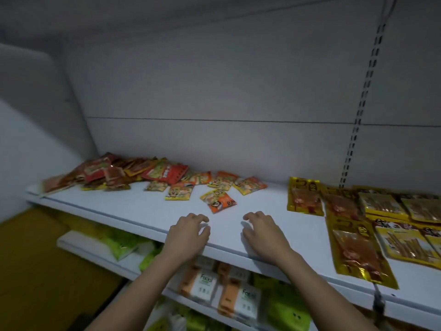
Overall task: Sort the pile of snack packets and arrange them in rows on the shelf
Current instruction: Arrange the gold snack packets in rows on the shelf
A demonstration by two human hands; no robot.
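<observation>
The smooth white shelf point(148, 211) stretches left to right before me. At its far left sits a jumbled pile of red packets point(107, 174), glossy and crinkled; too many overlap to count. Right of it lie about six small orange packets point(218, 201), loose and flat. On the right, shiny yellow packets point(355, 249) lie in rows. My left hand point(188, 231) and right hand point(263, 232) hover near the front edge, fingers loosely curled, grasping nothing.
</observation>
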